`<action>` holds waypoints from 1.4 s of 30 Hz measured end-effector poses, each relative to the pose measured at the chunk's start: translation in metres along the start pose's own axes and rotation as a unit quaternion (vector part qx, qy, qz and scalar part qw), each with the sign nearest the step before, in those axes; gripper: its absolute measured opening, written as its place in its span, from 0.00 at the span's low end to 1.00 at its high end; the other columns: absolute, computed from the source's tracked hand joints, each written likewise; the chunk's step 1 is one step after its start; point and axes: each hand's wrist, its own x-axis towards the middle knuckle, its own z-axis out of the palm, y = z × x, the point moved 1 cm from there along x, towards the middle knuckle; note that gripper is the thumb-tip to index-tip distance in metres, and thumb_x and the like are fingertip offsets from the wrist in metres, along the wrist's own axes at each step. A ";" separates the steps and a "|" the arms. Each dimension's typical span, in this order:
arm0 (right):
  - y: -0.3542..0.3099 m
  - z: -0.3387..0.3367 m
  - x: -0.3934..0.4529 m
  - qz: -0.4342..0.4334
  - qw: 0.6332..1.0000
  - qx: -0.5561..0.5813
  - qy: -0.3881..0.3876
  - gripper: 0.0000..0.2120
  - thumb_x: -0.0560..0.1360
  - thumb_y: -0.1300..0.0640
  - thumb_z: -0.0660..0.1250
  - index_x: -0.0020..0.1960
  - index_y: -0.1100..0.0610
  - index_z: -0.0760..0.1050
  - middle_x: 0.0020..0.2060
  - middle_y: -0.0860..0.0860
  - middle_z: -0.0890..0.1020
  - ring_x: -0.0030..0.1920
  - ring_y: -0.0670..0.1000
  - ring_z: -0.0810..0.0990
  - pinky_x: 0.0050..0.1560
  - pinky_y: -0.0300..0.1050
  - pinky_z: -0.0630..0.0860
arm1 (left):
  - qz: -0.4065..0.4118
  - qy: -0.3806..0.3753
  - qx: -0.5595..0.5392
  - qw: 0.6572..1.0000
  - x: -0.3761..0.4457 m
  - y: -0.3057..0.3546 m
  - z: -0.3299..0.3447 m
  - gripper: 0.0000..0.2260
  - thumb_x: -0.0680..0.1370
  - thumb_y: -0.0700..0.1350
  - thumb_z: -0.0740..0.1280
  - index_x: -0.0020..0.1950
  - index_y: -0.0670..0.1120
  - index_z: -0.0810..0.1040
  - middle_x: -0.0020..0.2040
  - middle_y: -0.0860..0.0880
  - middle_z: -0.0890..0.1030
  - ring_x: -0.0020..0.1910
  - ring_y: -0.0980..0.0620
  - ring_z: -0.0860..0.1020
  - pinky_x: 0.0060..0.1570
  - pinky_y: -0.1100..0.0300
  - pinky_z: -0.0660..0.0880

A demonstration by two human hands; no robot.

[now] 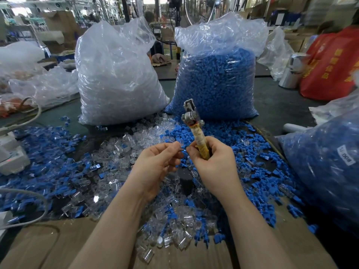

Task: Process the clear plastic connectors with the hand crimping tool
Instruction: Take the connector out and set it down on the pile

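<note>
A: What sits nearest the bottom edge of the frame?

B: Brown cardboard point(58, 247) along the counter's near edge, with two bare forearms crossing it. A tongue of loose connectors point(171, 235) spills onto it at bottom centre.

A: And the hands?

B: They meet at mid frame, nearly touching. The left hand point(157, 164) pinches one clear connector point(179, 145) between thumb and fingertips. The right hand point(212, 162) is curled round the taped yellow handle of the crimper point(194, 129), which stands almost upright, its metal head pointing toward the top of the frame.

A: Any bare counter around them?

B: Very little. Clear connectors mixed with blue caps point(258, 144) cover the dark counter point(287, 105) from left edge to right. One small dark patch shows just below the hands; wider bare stretches lie right of centre, beyond the scatter.

A: What closes in the sides?

B: At the right edge, a bag of blue parts point(330, 171) bearing a white label. At the left edge, a white device point(11, 158) and a grey cable point(29, 115) looping over the parts.

A: Farther back?

B: Two tall bags stand side by side above the hands: a clear bag point(116, 74) of clear connectors at centre left, a blue bag point(215, 78) at centre right, with a narrow gap between them. Upper right holds a red bag point(334, 63) and a metal flask point(293, 70); beyond is blurred workshop clutter.
</note>
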 end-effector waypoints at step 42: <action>-0.006 -0.004 0.000 0.084 0.989 0.104 -0.064 0.04 0.78 0.55 0.69 0.44 0.50 0.79 0.35 0.43 0.82 0.38 0.41 0.80 0.38 0.31 0.75 | 0.154 0.063 0.076 0.983 -0.002 -0.001 0.003 0.10 0.74 0.38 0.72 0.55 0.45 0.82 0.45 0.48 0.86 0.45 0.51 0.85 0.45 0.64 0.80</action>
